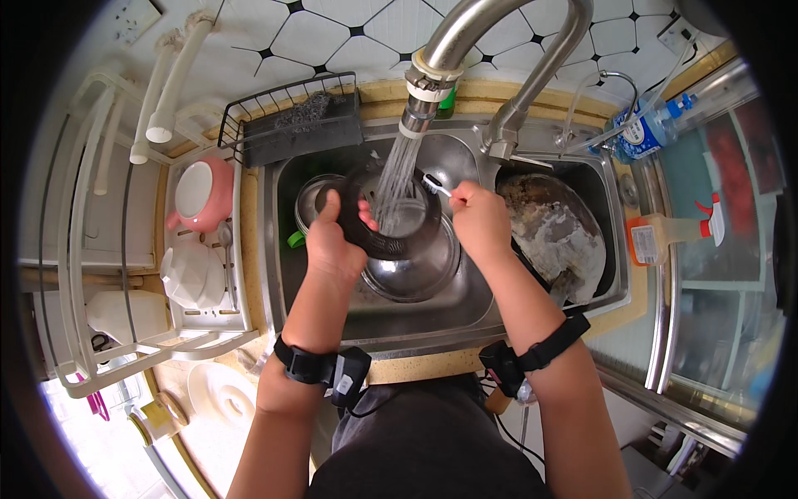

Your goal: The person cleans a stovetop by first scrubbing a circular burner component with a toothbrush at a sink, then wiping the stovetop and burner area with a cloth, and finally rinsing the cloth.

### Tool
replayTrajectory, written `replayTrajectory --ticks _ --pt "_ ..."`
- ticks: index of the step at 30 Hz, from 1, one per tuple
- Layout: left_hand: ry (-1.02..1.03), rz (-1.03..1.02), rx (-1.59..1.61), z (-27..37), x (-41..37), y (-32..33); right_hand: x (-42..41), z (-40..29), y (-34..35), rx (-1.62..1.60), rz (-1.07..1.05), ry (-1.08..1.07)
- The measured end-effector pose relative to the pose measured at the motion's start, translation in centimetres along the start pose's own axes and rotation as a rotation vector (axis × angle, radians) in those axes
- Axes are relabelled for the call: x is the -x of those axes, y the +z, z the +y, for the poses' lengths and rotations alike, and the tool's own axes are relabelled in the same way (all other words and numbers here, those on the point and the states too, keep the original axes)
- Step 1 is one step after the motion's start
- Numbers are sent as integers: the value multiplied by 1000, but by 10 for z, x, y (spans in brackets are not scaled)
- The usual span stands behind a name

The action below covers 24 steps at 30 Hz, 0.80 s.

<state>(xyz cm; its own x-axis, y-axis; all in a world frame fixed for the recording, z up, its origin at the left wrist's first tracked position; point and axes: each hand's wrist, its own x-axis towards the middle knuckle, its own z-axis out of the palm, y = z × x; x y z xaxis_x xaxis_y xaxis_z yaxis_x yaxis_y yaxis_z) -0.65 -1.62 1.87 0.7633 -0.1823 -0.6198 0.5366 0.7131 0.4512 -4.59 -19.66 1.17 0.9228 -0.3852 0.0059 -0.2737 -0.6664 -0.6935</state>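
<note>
Water runs from the metal faucet [421, 103] into the left basin of a stainless steel sink [399, 342]. My left hand [336, 234] grips a dark ring-shaped part [399, 248] by its left side, thumb on top, under the stream. In my right hand [479, 215] is a small white-handled brush [436, 186] with dark bristles, its head at the ring's right edge. Below the ring a round metal lid or pan [414, 280] lies in the basin. Another round metal vessel [310, 198], with a green piece near it, is partly hidden behind my left hand.
A large stained object [555, 231] fills the right basin. A black wire rack [299, 134] holds steel wool behind the sink. Left stands a dish rack [246, 280] with a pink pot [206, 193] and white bowls [192, 274]. Right are a spray bottle [670, 237] and a blue-capped jug [642, 134].
</note>
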Motion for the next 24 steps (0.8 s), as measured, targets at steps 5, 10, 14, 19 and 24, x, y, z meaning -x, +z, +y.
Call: replayTrajectory --ticks 5,10,14,19,24 --pt "112 -104 -282 -23 12 7 7 -15 -11 -134 134 -145" --pt "158 -143 -289 -26 16 8 13 -30 -9 -33 116 -244" --pt "185 -135 -199 -22 18 4 3 -12 -5 -60 166 -207" --pt "185 -139 -207 -14 15 -1 8 -25 1 -95 177 -366" --pt "208 -35 -78 -5 21 7 11 3 -10 -21 100 -192"
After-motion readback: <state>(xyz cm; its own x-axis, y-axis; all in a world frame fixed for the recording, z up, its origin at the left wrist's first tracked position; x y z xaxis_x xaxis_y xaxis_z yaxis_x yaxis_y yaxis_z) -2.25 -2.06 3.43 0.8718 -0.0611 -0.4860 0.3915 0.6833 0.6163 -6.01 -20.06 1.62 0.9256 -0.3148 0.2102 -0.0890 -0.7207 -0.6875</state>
